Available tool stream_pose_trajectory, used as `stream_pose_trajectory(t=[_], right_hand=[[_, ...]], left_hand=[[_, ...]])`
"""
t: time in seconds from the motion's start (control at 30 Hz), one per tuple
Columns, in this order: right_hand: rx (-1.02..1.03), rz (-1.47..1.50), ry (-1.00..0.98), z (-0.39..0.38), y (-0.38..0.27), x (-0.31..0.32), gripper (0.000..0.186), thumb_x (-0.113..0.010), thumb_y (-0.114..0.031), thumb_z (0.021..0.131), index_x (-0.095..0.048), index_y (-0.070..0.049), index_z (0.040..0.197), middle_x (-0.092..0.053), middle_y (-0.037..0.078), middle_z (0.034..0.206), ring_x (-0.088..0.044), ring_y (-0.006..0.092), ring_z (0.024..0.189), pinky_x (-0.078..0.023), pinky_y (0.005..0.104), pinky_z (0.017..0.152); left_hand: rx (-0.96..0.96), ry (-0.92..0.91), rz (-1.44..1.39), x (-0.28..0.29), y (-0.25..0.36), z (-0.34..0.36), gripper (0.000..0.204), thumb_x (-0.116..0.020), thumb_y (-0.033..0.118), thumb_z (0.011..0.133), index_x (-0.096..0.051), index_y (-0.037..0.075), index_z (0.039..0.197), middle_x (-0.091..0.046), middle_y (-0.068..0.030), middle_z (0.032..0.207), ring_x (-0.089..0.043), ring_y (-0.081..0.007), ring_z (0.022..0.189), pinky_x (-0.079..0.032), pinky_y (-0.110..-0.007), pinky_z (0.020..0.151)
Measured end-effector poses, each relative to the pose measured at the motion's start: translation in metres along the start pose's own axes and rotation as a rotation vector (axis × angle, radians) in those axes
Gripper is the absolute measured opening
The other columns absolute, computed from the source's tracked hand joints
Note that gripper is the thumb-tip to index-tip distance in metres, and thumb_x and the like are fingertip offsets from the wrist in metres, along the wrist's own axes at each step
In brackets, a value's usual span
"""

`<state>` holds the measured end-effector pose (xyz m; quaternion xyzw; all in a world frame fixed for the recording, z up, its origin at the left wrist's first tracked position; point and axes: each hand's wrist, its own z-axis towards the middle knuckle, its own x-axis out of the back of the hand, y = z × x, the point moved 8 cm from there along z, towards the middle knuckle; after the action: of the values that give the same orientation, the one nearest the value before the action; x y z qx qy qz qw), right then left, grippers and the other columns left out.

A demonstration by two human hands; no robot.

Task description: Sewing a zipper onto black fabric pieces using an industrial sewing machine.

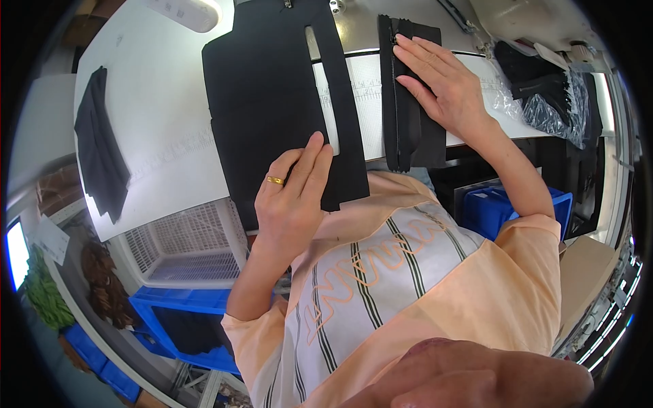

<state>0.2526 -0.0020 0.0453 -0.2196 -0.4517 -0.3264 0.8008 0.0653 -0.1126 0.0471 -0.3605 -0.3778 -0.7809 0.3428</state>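
My left hand (292, 183), with a gold ring, lies with outstretched fingertips on a large black fabric panel (262, 88) beside its long narrow slot, through which the white tabletop shows. My right hand (449, 88) rests, fingers extended, on a black zipper strip (397, 129) lying on a darker fabric piece (430, 143) to the right of the panel. A small metal zipper pull is near my right fingertips at the strip's top. Both pieces reach over the front edge of the white work table (163, 115).
A dark folded cloth (102, 143) lies at the table's left; plastic-wrapped black pieces (537, 88) sit at the right. Below are a white basket (173, 248), a blue crate (177, 297) with black fabric, another blue crate (476, 211) and cardboard (581, 279). A white device (183, 10) sits at the back.
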Motion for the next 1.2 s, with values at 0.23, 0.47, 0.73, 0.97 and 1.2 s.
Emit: stream_pose_trajectory(t=[0.23, 0.47, 0.73, 0.97, 1.2], right_hand=[[0.116, 0.072, -0.014, 0.023, -0.030, -0.017, 0.034, -0.070, -0.026, 0.085, -0.066, -0.006, 0.113, -0.064, 0.005, 0.124, -0.060, 0.0230, 0.113, -0.051, 0.0337, 0.091], [0.231, 0.144, -0.082, 0.052, -0.050, -0.042, 0.036, -0.072, -0.018, 0.078, -0.065, -0.002, 0.109, -0.065, 0.009, 0.118, -0.058, 0.0251, 0.113, -0.050, 0.0360, 0.095], [0.168, 0.158, -0.049, 0.053, -0.046, -0.042, 0.039, -0.072, -0.011, 0.072, -0.064, -0.004, 0.110, -0.063, 0.007, 0.119, -0.055, 0.0256, 0.117, -0.049, 0.0367, 0.096], [0.165, 0.152, -0.068, 0.052, -0.046, -0.043, 0.035, -0.072, -0.011, 0.072, -0.065, -0.004, 0.106, -0.062, 0.006, 0.120, -0.055, 0.0249, 0.116, -0.050, 0.0360, 0.095], [0.190, 0.196, -0.210, 0.057, -0.046, -0.036, 0.041, -0.071, -0.009, 0.071, -0.061, 0.002, 0.110, -0.060, 0.018, 0.114, -0.055, 0.0350, 0.111, -0.047, 0.0416, 0.093]], left_hand=[[0.052, 0.006, -0.223, 0.042, -0.006, 0.025, 0.049, -0.066, 0.006, 0.057, -0.072, 0.001, 0.105, -0.068, -0.0102, 0.106, -0.061, -0.0265, 0.089, -0.052, -0.034, 0.076], [0.076, -0.086, -0.252, 0.036, -0.008, 0.023, 0.048, -0.064, 0.005, 0.057, -0.072, 0.003, 0.104, -0.061, -0.0064, 0.098, -0.058, -0.0252, 0.088, -0.046, -0.040, 0.082], [0.107, -0.174, -0.189, 0.016, -0.011, 0.008, 0.049, -0.066, 0.006, 0.060, -0.072, 0.006, 0.109, -0.060, -0.0042, 0.102, -0.058, -0.0235, 0.095, -0.040, -0.050, 0.096], [0.109, -0.177, -0.177, 0.001, -0.011, -0.001, 0.054, -0.064, -0.001, 0.059, -0.071, 0.005, 0.112, -0.061, -0.0059, 0.108, -0.058, -0.0243, 0.096, -0.043, -0.049, 0.094], [0.023, -0.116, -0.074, 0.002, -0.004, -0.004, 0.036, -0.062, 0.005, 0.067, -0.074, 0.004, 0.102, -0.065, -0.0074, 0.113, -0.062, -0.0217, 0.100, -0.046, -0.044, 0.094]])
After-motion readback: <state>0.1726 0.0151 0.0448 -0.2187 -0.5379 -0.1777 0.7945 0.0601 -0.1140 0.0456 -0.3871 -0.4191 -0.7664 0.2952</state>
